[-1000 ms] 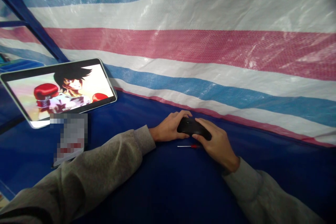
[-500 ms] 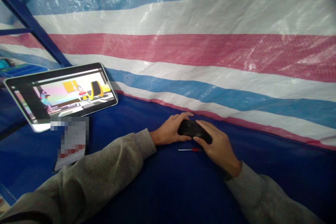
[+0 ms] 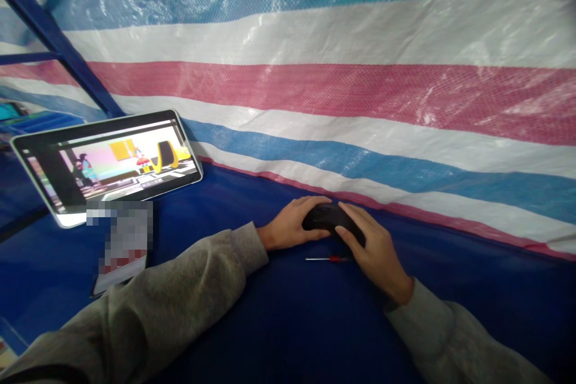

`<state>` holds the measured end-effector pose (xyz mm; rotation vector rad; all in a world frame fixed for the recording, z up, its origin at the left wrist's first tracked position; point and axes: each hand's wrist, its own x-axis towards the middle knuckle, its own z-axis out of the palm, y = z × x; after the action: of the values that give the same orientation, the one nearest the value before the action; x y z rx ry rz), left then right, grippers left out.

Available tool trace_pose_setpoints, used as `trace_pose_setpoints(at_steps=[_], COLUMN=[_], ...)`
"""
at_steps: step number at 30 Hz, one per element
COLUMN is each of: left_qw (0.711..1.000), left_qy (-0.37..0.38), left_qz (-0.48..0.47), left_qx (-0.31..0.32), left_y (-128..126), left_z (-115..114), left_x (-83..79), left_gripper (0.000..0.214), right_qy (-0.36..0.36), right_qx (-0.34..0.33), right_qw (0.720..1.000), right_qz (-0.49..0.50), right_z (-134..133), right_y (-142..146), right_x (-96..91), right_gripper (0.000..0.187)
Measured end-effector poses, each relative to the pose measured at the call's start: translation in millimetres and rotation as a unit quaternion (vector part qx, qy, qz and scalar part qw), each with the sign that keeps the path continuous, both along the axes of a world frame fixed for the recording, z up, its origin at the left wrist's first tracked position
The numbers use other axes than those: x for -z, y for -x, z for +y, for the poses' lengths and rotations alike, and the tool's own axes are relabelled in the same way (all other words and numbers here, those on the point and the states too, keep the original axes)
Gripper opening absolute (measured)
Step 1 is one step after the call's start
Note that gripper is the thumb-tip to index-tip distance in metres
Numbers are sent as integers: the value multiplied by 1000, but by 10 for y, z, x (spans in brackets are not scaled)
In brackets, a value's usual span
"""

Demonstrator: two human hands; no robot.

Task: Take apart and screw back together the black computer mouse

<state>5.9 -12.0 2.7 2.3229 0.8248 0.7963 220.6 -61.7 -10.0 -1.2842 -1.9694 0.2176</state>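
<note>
A black computer mouse (image 3: 327, 217) is held between both hands, low over the blue tabletop. My left hand (image 3: 294, 223) grips its left end, with the thumb along the near side and the fingers along the far side. Round the right end curls my right hand (image 3: 375, 246), its thumb and fingers closed on the shell. Just below the mouse lies a small screwdriver (image 3: 330, 259) with a red handle and a thin metal shaft pointing left. My right hand partly covers the end of its handle.
A tablet (image 3: 117, 159) showing a colourful animated scene leans at the left. In front of it lies a phone (image 3: 123, 252) with a blurred screen, close to my left sleeve. A striped plastic sheet (image 3: 315, 90) rises behind the blue tabletop (image 3: 279, 324). A blue frame bar (image 3: 76, 66) slants at upper left.
Both hands have shifted slightly on the mouse; the left forefinger and right thumb now lie closer against it. The picture on the tablet has changed a little.
</note>
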Motion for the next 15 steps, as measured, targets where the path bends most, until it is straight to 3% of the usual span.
trace_pose_setpoints(at_steps=[5, 10, 15], left_qw=[998, 994, 989], left_qy=[-5, 24, 2], left_qz=[-12, -23, -12], left_qx=[-56, -101, -149], left_y=[-3, 5, 6], left_z=[33, 48, 53], left_x=[26, 35, 63], left_gripper=[33, 38, 44], right_qy=[31, 41, 24], right_qx=[38, 87, 101], right_qw=[998, 992, 993], right_qz=[41, 77, 48], right_z=[49, 79, 96], right_y=[-16, -11, -5], right_x=[12, 4, 20], right_gripper=[45, 47, 43])
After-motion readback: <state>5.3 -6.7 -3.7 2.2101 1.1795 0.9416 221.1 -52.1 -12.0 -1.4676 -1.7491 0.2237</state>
